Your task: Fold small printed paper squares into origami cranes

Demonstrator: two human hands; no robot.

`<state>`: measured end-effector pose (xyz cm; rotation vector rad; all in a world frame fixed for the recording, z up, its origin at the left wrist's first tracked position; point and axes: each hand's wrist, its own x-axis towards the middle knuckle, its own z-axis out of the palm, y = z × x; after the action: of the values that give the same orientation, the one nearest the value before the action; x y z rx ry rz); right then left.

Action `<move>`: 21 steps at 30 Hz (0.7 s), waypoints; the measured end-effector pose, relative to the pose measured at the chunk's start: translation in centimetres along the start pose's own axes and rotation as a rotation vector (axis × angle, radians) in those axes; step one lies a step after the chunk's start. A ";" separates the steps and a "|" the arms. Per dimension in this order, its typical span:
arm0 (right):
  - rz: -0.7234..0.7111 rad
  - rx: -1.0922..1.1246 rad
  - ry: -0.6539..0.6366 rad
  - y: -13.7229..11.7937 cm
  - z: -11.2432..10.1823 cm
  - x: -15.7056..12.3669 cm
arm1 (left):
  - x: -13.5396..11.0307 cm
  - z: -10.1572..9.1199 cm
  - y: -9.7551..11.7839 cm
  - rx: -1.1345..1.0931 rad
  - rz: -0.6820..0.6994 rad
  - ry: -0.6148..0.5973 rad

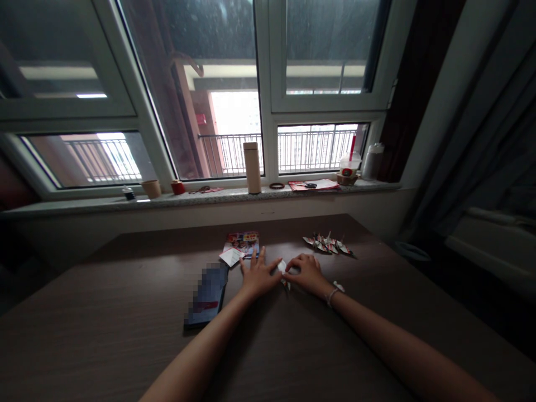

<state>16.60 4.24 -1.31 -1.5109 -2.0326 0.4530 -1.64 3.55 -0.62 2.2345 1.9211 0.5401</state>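
A small piece of folded paper (282, 267), white with some printed colour, is between my two hands on the brown table. My left hand (260, 277) lies with its fingers spread on the tabletop, the thumb side against the paper's left. With curled fingers, my right hand (309, 274) pinches the paper from the right; its fingertips partly cover it. Beyond my left fingers are a colourful printed sheet (243, 243) and a small white paper piece (231, 257). Several folded paper pieces (329, 244) lie in a cluster past my right hand.
A dark phone or tablet (207, 296) lies left of my left forearm. On the windowsill (230, 195) stand a beige bottle (252, 168), a brown cup (151, 188), a red spool (177, 187), a drink cup (349, 163) with a straw, and scissors (310, 185) on papers.
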 end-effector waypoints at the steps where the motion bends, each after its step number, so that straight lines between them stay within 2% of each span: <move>1: 0.000 -0.001 -0.009 0.0 -0.1 0.0 | 0.0 0.0 0.0 0.000 -0.002 -0.005; 4: 0.011 0.002 -0.025 0.0 -0.2 0.1 | -0.1 -0.1 -0.1 0.001 -0.005 0.004; 8: 0.020 0.007 -0.005 0.5 -0.4 0.4 | -0.4 0.0 -0.2 0.019 -0.003 0.086; 13: -0.028 -0.040 0.031 1.1 -0.7 0.6 | -0.8 -0.1 0.1 0.058 0.025 0.144; 21: -0.054 -0.064 0.011 1.2 -1.0 0.6 | -0.8 -0.7 0.6 0.059 0.045 0.205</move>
<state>18.02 5.09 -1.04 -1.4878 -2.0919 0.3605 -1.47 2.53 0.08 2.3454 2.0090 0.7555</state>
